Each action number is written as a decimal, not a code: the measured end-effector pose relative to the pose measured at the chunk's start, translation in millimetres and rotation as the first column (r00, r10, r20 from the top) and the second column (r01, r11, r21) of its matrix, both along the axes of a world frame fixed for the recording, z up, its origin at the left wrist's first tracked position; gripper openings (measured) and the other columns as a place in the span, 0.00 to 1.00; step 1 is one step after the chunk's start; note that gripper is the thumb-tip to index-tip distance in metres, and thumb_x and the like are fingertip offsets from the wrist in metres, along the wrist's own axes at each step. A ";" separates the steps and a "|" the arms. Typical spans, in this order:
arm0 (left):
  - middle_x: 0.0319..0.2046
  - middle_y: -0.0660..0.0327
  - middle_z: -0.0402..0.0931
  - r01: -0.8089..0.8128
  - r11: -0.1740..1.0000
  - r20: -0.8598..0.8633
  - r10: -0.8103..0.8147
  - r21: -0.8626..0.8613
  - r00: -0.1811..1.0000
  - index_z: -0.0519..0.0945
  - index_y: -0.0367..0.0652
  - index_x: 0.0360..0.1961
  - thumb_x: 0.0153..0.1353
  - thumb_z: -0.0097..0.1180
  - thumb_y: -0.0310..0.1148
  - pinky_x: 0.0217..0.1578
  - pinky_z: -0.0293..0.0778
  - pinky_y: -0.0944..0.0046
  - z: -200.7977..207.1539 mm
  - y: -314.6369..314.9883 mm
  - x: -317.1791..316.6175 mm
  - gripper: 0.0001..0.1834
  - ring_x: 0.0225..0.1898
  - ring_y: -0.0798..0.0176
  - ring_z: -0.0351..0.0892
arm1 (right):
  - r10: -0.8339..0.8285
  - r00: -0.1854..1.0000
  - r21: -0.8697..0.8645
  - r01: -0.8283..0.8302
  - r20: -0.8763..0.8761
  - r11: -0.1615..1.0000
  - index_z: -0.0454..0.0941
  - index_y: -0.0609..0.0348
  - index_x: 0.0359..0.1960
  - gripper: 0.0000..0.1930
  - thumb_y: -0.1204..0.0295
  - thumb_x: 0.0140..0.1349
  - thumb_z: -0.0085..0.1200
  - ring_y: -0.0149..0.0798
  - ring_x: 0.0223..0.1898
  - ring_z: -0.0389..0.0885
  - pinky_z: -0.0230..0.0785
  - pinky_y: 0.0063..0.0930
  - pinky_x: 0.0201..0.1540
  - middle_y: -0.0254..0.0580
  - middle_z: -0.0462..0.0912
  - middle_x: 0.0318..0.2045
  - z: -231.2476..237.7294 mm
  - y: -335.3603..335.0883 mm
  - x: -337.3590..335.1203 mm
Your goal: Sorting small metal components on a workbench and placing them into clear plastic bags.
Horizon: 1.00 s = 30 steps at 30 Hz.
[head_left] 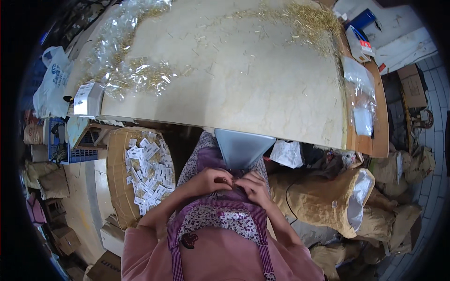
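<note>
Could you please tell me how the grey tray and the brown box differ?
The grey tray tapers toward the person, while the brown box has a rounded-looking rim. The tray looks smaller than the box. The tray shows a bare surface; the box holds many white packets. The tray lies just beyond the left hand and right hand; the box stands to their left. Both are near the table.
</note>
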<state>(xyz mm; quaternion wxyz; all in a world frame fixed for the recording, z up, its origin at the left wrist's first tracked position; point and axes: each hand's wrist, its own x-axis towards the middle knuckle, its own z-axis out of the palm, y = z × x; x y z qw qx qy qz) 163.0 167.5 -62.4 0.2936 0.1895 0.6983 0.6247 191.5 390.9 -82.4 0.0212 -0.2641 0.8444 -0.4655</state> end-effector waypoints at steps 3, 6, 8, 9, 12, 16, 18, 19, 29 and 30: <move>0.39 0.55 0.79 -0.050 0.997 -0.224 0.035 -0.060 0.974 0.81 0.37 0.30 0.52 0.62 0.25 0.41 0.74 0.66 29.6 4.5 -3.0 0.04 0.40 0.61 0.79 | -0.024 0.993 -0.089 0.013 -0.117 0.996 0.81 0.57 0.35 0.15 0.83 0.42 0.55 0.44 0.32 0.75 0.65 0.31 0.39 0.40 0.78 0.28 34.8 -10.1 -12.8; 0.32 0.59 0.80 -0.294 0.956 -0.308 0.284 0.015 0.908 0.81 0.36 0.30 0.53 0.61 0.22 0.35 0.75 0.69 52.9 -2.5 -27.9 0.04 0.34 0.66 0.79 | -0.220 0.929 0.037 0.241 -0.297 0.970 0.78 0.61 0.40 0.16 0.77 0.46 0.59 0.46 0.36 0.74 0.65 0.37 0.39 0.43 0.77 0.32 70.4 6.1 -39.1; 0.31 0.61 0.80 -0.593 0.803 -0.234 0.590 0.067 0.773 0.80 0.37 0.31 0.53 0.60 0.21 0.33 0.74 0.69 75.2 -21.1 -53.5 0.04 0.32 0.70 0.78 | -0.509 0.733 -0.053 0.547 -0.451 0.835 0.76 0.65 0.43 0.16 0.74 0.52 0.60 0.43 0.43 0.75 0.67 0.35 0.47 0.46 0.78 0.42 73.0 56.0 -68.3; 0.30 0.63 0.80 -0.688 0.719 -0.310 0.680 0.103 0.665 0.80 0.36 0.32 0.55 0.58 0.21 0.34 0.73 0.70 79.4 -33.9 -73.1 0.03 0.32 0.73 0.76 | -0.592 0.611 -0.041 0.677 -0.526 0.735 0.75 0.65 0.46 0.15 0.75 0.57 0.55 0.44 0.49 0.74 0.65 0.36 0.53 0.48 0.78 0.45 80.4 82.4 -89.3; 0.26 0.61 0.80 -0.914 0.405 -0.608 0.734 0.034 0.303 0.80 0.35 0.33 0.56 0.59 0.25 0.31 0.73 0.71 76.0 -84.5 -134.3 0.05 0.27 0.72 0.76 | -0.728 0.398 -0.073 0.851 -0.558 0.521 0.71 0.67 0.54 0.18 0.73 0.64 0.48 0.47 0.56 0.70 0.57 0.37 0.61 0.52 0.73 0.54 82.3 193.0 -151.0; 0.29 0.61 0.79 -0.981 0.190 -0.679 0.717 -0.024 0.156 0.79 0.36 0.35 0.55 0.60 0.27 0.34 0.71 0.69 71.7 -126.5 -168.0 0.08 0.31 0.69 0.76 | -0.711 0.340 0.192 0.940 -0.616 0.283 0.76 0.65 0.49 0.16 0.67 0.64 0.47 0.54 0.50 0.75 0.66 0.40 0.51 0.57 0.77 0.47 73.7 292.5 -190.2; 0.32 0.60 0.78 -0.989 0.147 -0.806 0.583 -0.020 0.103 0.78 0.37 0.37 0.55 0.59 0.26 0.37 0.70 0.67 71.8 -132.2 -166.7 0.09 0.35 0.66 0.76 | -0.821 0.283 0.391 0.917 -0.496 0.080 0.80 0.64 0.41 0.15 0.65 0.63 0.50 0.50 0.40 0.79 0.70 0.41 0.41 0.55 0.81 0.37 81.9 280.5 -192.2; 0.36 0.59 0.77 -0.993 0.115 -0.902 0.428 -0.008 0.057 0.78 0.38 0.39 0.55 0.59 0.26 0.41 0.69 0.66 73.4 -131.9 -167.6 0.10 0.40 0.64 0.75 | -0.820 0.282 0.390 0.918 -0.499 0.078 0.80 0.64 0.41 0.15 0.65 0.63 0.50 0.50 0.40 0.79 0.70 0.41 0.41 0.55 0.81 0.37 81.1 281.2 -189.6; 0.41 0.54 0.74 -0.690 0.711 -0.599 0.615 0.139 0.512 0.74 0.37 0.46 0.51 0.61 0.22 0.49 0.67 0.61 95.5 -2.4 -67.8 0.19 0.46 0.58 0.73 | -0.599 0.761 -0.461 0.637 0.249 0.618 0.74 0.58 0.34 0.08 0.67 0.66 0.50 0.22 0.23 0.67 0.59 0.15 0.23 0.30 0.73 0.25 90.6 86.3 -94.5; 0.42 0.55 0.74 -0.570 0.815 -0.484 0.542 0.103 0.687 0.73 0.36 0.47 0.52 0.60 0.23 0.49 0.67 0.62 98.1 10.7 -59.7 0.20 0.46 0.60 0.73 | -0.516 0.823 -0.440 0.565 0.239 0.697 0.73 0.59 0.36 0.08 0.68 0.66 0.49 0.20 0.23 0.65 0.59 0.15 0.24 0.28 0.72 0.25 81.8 52.0 -86.5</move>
